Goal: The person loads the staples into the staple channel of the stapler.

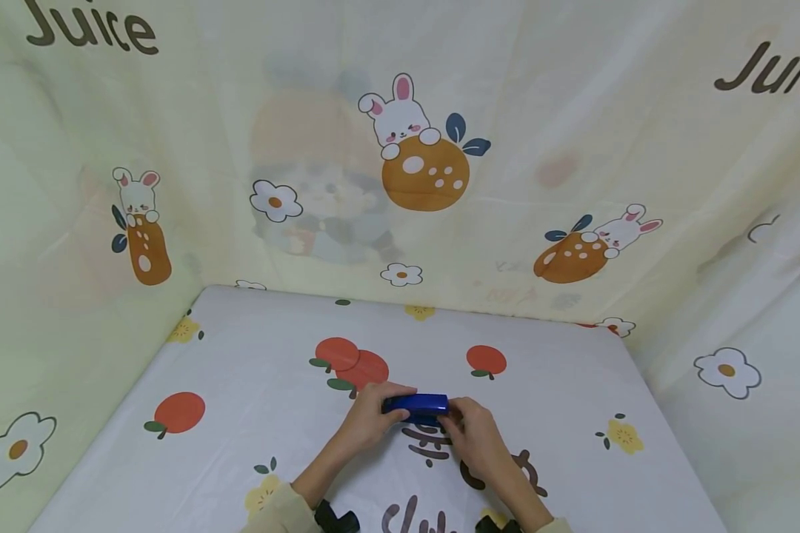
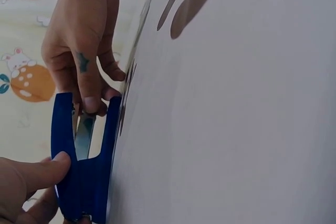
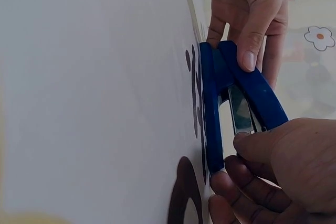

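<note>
A blue stapler [image 1: 417, 403] stands on its base on the white printed cloth, lying crosswise between the two hands. My left hand [image 1: 371, 418] grips its rear end, with the thumb on the near side. At the opposite, front end is my right hand [image 1: 475, 438], its thumb and fingers pinching the stapler's metal magazine [image 3: 240, 109]. Both wrist views show the upper arm raised apart from the base, and the silvery magazine lying in the gap between them. Part of the stapler's front is hidden behind the right fingers.
A white cloth [image 1: 293, 437] printed with red fruit, yellow flowers and dark lettering covers the table. Pale curtains [image 1: 520, 66] with rabbit and orange prints hang behind and on both sides. Black straps [image 1: 336, 518] show near both wrists.
</note>
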Demonstrator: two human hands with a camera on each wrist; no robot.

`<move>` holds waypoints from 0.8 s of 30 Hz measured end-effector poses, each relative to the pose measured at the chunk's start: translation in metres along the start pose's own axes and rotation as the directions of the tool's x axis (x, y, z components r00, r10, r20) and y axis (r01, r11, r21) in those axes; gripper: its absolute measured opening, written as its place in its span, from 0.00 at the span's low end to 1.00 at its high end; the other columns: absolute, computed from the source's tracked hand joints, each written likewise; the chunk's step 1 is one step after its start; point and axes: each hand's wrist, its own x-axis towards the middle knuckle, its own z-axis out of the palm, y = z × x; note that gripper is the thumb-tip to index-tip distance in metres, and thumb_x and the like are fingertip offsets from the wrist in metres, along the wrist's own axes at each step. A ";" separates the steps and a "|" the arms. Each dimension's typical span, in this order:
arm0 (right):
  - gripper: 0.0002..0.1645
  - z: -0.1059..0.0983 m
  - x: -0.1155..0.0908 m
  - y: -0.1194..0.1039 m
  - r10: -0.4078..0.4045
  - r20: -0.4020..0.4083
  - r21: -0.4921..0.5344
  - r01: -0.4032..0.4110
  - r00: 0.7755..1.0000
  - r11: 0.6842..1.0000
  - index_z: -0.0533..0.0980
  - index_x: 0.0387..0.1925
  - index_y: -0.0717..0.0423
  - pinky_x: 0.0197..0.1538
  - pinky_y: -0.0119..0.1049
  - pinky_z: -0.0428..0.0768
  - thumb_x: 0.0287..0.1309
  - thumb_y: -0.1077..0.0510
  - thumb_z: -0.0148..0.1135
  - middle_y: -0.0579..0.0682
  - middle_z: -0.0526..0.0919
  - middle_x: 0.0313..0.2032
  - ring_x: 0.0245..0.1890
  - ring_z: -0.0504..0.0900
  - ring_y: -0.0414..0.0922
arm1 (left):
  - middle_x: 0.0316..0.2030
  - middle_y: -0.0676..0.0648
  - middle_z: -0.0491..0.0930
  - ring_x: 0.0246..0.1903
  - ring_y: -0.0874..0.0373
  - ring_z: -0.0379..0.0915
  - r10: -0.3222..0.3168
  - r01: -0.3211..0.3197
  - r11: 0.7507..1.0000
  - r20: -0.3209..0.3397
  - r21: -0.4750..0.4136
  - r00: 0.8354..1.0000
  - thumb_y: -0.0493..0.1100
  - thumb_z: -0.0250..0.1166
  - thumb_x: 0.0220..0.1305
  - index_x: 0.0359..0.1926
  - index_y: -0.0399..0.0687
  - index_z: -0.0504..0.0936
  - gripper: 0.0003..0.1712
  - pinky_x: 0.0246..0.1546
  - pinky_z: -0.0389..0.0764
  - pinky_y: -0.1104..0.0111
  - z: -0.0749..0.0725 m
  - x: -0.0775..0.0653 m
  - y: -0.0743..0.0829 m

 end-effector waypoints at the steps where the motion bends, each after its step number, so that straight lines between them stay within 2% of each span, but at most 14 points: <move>1: 0.10 0.000 0.000 0.000 -0.003 0.000 -0.003 0.003 1.000 1.000 0.84 0.47 0.58 0.39 0.30 0.85 0.65 0.64 0.72 0.47 0.86 0.36 0.35 0.79 0.37 | 0.59 0.45 0.88 0.63 0.46 0.81 0.002 -0.002 1.000 0.000 0.003 1.000 0.38 0.69 0.72 0.63 0.46 0.86 0.20 0.67 0.81 0.47 0.000 0.000 0.000; 18: 0.10 0.000 0.002 0.000 0.017 0.003 0.040 -0.017 1.000 0.999 0.84 0.46 0.59 0.38 0.28 0.84 0.64 0.65 0.73 0.47 0.85 0.35 0.35 0.80 0.37 | 0.60 0.44 0.87 0.64 0.44 0.81 -0.013 0.013 0.999 -0.003 0.036 1.000 0.38 0.70 0.72 0.64 0.46 0.85 0.21 0.67 0.80 0.45 0.001 0.000 0.000; 22: 0.13 -0.001 0.001 0.000 0.047 0.019 0.043 -0.048 0.999 0.998 0.84 0.49 0.59 0.38 0.28 0.82 0.63 0.63 0.74 0.47 0.84 0.36 0.36 0.79 0.38 | 0.65 0.40 0.84 0.68 0.39 0.78 -0.028 0.031 0.995 -0.038 0.094 0.999 0.41 0.71 0.70 0.66 0.43 0.83 0.25 0.70 0.72 0.34 0.001 -0.004 0.002; 24: 0.17 -0.002 -0.001 -0.001 0.067 0.035 0.028 -0.068 0.997 0.997 0.82 0.52 0.59 0.39 0.28 0.81 0.63 0.60 0.75 0.47 0.83 0.39 0.38 0.78 0.39 | 0.67 0.39 0.82 0.70 0.37 0.75 -0.031 0.040 0.990 -0.069 0.133 0.997 0.43 0.71 0.70 0.67 0.42 0.81 0.27 0.67 0.67 0.29 -0.002 -0.006 0.003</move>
